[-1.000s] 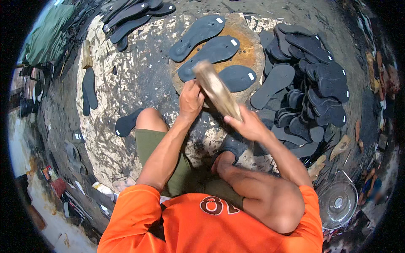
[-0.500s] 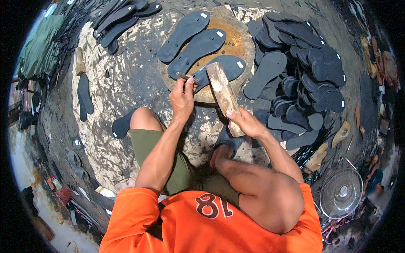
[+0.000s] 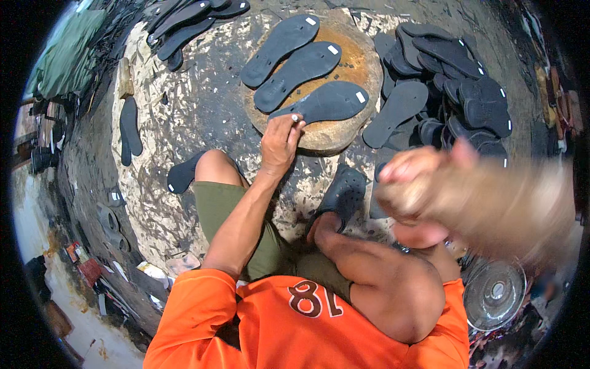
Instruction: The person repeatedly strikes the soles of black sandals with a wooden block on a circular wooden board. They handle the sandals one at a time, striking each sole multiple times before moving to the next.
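Note:
A black shoe sole (image 3: 337, 100) with a white sticker lies on a round wooden block (image 3: 326, 146). My left hand (image 3: 281, 144) is closed around a small punch-like tool (image 3: 295, 117), whose pale end faces up over the heel end of that sole. Its lower tip is hidden. Raised at the right, my right hand (image 3: 413, 165) grips a wooden stick (image 3: 491, 206), heavily smeared by motion. Two more black soles, an upper one (image 3: 281, 49) and a middle one (image 3: 298, 75), rest on the same block.
A large heap of black soles (image 3: 482, 104) lies right of the block. Several soles (image 3: 184, 24) sit at the far left. My foot in a dark clog (image 3: 344, 190) is just in front of the block. A round metal fan (image 3: 495, 294) stands at the lower right.
My right hand has swung the wooden stick up and to the right, away from the block. The tool in my left hand has gone from slanted to nearly upright over the sole.

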`<state>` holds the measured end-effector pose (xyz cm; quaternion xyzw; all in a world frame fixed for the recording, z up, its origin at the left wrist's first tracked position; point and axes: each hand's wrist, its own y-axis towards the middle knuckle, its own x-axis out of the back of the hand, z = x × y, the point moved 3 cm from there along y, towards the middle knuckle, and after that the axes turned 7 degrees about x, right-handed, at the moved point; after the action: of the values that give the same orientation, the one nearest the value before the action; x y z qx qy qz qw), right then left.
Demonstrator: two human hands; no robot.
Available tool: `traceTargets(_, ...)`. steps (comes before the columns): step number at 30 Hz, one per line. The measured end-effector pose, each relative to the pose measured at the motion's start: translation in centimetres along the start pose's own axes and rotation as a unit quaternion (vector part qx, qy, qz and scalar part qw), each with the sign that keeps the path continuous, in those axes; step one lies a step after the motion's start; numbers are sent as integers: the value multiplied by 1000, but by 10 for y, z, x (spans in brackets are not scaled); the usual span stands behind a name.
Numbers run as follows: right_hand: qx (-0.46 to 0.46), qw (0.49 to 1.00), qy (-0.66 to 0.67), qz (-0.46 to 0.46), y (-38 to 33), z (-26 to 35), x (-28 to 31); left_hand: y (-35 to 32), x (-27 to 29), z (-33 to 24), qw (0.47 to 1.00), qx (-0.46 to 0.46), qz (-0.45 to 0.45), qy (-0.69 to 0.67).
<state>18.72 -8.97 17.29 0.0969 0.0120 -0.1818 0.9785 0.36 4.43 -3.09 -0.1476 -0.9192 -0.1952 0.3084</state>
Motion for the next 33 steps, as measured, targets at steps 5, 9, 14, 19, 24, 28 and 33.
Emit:
traceTargets(5, -251, 905, -226, 258, -27, -152, 17, 6, -10, 18, 996, -72, 17, 45)
traceTargets(9, -395, 891, 28, 223, -66, -180, 25, 19, 4, 14, 975, 119, -69, -176)
traceTargets(14, -371, 911, 51, 173, -88, -197, 15, 9, 26, 8, 940, 279, 77, -183)
traceTargets(19, -193, 965, -171, 40, -47, -171, -3, -29, 7, -50, 933, -55, 345, -85)
traceTargets(24, -93, 987, -89, -98, -27, -187, 26, 30, 5, -12, 957, -109, 175, 206)
traceTargets(28, -75, 980, -62, -174, 1, -192, 48, 35, 8, -10, 968, 33, 244, 51)
traceTargets(33, -67, 980, -87, -169, 44, -204, 44, 125, 14, 48, 983, 50, 84, 158)
